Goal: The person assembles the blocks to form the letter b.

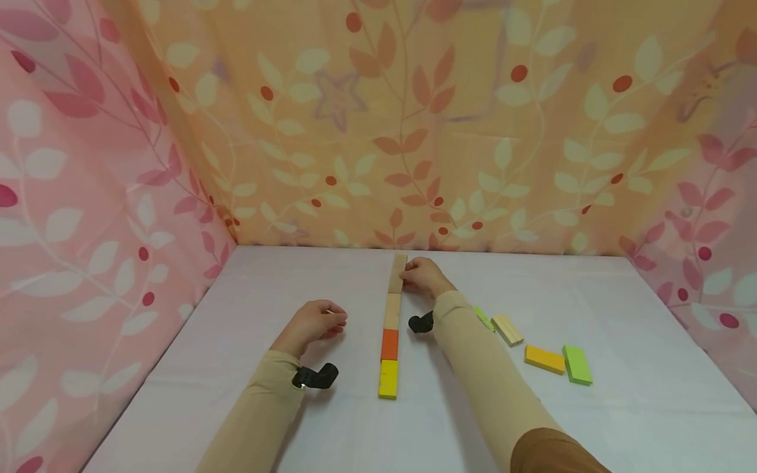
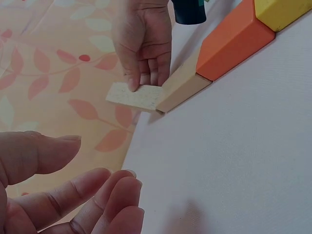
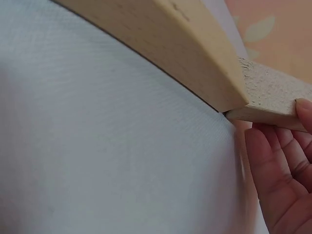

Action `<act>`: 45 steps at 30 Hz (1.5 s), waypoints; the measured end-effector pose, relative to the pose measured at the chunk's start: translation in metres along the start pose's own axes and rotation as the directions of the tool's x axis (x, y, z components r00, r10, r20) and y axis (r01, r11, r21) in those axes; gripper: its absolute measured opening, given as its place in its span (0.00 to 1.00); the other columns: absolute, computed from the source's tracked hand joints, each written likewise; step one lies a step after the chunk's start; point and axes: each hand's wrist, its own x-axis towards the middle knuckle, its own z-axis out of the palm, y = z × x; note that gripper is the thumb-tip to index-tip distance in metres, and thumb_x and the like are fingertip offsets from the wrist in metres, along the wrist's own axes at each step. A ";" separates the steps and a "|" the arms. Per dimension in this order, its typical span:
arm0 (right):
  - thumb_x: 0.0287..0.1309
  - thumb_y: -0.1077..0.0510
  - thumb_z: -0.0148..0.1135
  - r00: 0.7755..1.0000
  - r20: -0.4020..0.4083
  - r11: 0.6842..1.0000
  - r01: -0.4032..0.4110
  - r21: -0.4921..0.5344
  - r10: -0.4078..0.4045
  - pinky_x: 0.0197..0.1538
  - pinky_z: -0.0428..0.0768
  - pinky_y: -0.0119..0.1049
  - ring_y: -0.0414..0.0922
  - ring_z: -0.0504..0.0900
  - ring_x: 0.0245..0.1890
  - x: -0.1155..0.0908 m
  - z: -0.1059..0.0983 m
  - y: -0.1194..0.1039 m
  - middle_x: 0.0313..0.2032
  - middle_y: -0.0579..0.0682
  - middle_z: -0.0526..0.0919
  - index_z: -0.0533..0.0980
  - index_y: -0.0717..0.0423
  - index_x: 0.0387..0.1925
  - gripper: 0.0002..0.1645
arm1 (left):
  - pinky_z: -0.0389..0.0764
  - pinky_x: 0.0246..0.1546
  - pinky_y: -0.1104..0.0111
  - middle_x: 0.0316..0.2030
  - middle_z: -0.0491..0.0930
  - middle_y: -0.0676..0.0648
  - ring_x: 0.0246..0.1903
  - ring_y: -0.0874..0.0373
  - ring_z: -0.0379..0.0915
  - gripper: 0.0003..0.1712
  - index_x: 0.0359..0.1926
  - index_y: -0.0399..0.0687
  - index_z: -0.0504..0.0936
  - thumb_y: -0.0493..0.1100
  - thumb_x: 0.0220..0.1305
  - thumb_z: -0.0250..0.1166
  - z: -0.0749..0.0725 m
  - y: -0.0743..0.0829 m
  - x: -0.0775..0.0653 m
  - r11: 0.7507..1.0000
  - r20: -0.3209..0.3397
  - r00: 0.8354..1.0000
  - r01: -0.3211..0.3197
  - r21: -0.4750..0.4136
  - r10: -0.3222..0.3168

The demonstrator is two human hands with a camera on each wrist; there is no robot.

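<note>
A single-file row of blocks runs away across the white table: a yellow block (image 1: 388, 380) nearest, a red-orange block (image 1: 389, 345), then a plain wooden block (image 1: 392, 312). At the far end my right hand (image 1: 426, 276) pinches another plain wooden block (image 1: 397, 270) between thumb and fingers. In the right wrist view, that held block (image 3: 273, 95) meets the end of its neighbour (image 3: 161, 44) and sticks out past it at an angle. To the left of the row, my left hand (image 1: 311, 325) hovers with loosely bent fingers, holding nothing.
Right of the right forearm lie a light green block (image 1: 483, 318), partly hidden by the sleeve, a striped wooden piece (image 1: 507, 330), an orange-yellow block (image 1: 545, 359) and another green block (image 1: 577, 364). Leaf-patterned cloth walls (image 1: 378, 131) rise behind and beside the table.
</note>
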 end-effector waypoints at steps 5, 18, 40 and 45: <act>0.56 0.68 0.57 0.999 0.028 1.000 -0.021 -0.005 0.021 0.41 0.79 0.41 0.44 0.79 0.30 -0.001 0.001 -0.001 0.31 0.54 0.77 0.70 0.68 0.36 0.07 | 0.79 0.34 0.66 0.33 0.81 0.44 0.31 0.56 0.77 0.09 0.37 0.40 0.80 0.41 0.57 0.63 0.001 -0.002 0.004 1.000 0.004 1.000 0.003 0.002 -0.003; 0.58 0.66 0.56 0.998 0.021 0.998 -0.062 -0.032 0.063 0.42 0.79 0.38 0.44 0.79 0.30 0.000 0.001 0.000 0.36 0.60 0.80 0.72 0.70 0.41 0.11 | 0.78 0.34 0.66 0.32 0.81 0.46 0.31 0.55 0.77 0.09 0.37 0.41 0.80 0.42 0.57 0.63 0.004 -0.007 0.007 1.000 0.014 1.000 -0.001 0.030 0.001; 0.55 0.69 0.56 0.995 0.026 0.995 -0.091 -0.029 0.091 0.39 0.79 0.35 0.42 0.78 0.28 0.007 0.000 -0.001 0.37 0.56 0.78 0.71 0.70 0.44 0.14 | 0.78 0.35 0.66 0.32 0.80 0.46 0.32 0.55 0.77 0.09 0.36 0.42 0.80 0.43 0.56 0.64 0.005 -0.005 0.007 0.999 0.023 1.000 0.020 0.047 -0.021; 0.54 0.70 0.56 0.994 0.026 0.994 -0.104 -0.020 0.105 0.37 0.79 0.34 0.41 0.77 0.26 0.007 0.001 0.000 0.34 0.54 0.77 0.71 0.69 0.42 0.12 | 0.78 0.34 0.66 0.32 0.80 0.47 0.32 0.56 0.77 0.09 0.35 0.43 0.80 0.44 0.56 0.65 0.005 -0.006 0.008 0.998 0.014 1.000 0.026 0.057 -0.027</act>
